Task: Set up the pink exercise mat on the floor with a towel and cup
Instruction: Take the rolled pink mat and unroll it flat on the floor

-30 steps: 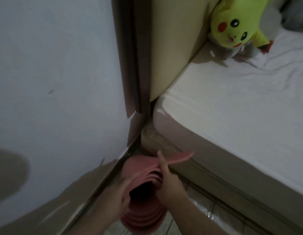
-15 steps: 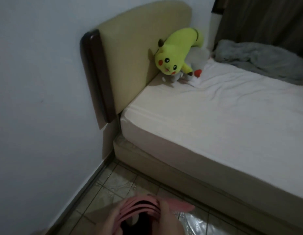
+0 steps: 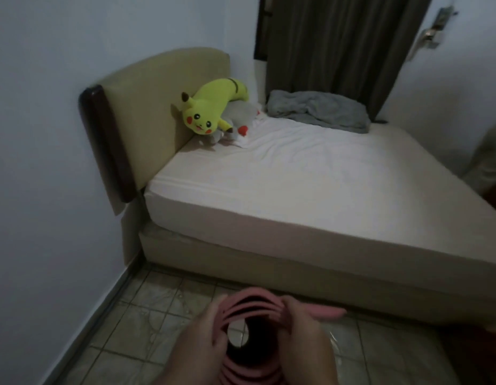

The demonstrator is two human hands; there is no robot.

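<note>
I hold the rolled pink exercise mat (image 3: 252,304) upright in front of me at the bottom middle, and I look down its hollow core to the tiles below. My left hand (image 3: 194,345) grips the roll's left side with fingers curled over the rim. My right hand (image 3: 305,340) grips the right side, thumb inside the layers. The loose outer end of the mat sticks out to the right of my right hand. I see no towel and no cup.
A bed (image 3: 310,195) with a white sheet fills the middle and right, its base close ahead. A yellow plush toy (image 3: 210,107) and a grey blanket (image 3: 319,109) lie at its head. A white wall (image 3: 41,162) runs along the left. Tiled floor (image 3: 124,337) lies below.
The roll has come away from the corner between wall and bed, with both hands on it. My view has pulled back and risen, so the whole bed, the curtain and the floor now show.
</note>
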